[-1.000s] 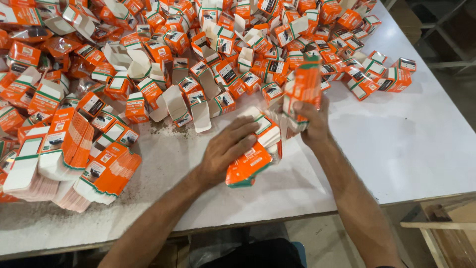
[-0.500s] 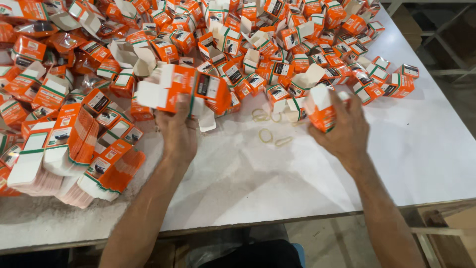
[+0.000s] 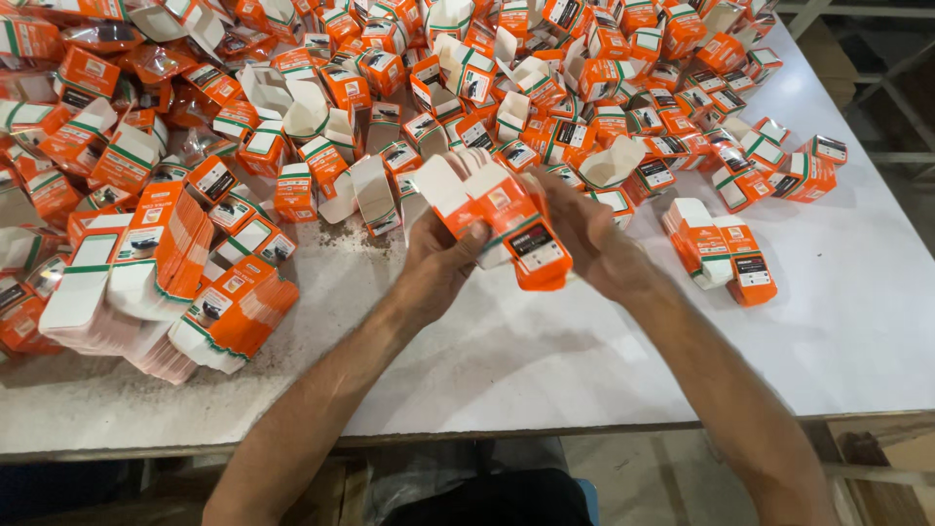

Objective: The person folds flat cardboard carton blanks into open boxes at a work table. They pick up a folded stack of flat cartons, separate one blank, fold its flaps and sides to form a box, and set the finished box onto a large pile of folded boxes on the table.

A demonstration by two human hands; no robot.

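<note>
Bundle of flat orange-and-white cardboard cartons (image 3: 502, 214) at frame centre, clamped between left hand (image 3: 438, 268) and right hand (image 3: 589, 244) above white bench (image 3: 857, 321). Heap of loose orange cartons (image 3: 390, 88) across upper frame; stacked flat cartons (image 3: 166, 292) at left.

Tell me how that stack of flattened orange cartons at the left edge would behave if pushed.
The stack of flattened cartons already fans out and leans, so a push would probably slide the layers apart. Thin card, so likely light and bendy. Flat pieces seem unlikely to roll on the white table.
</note>
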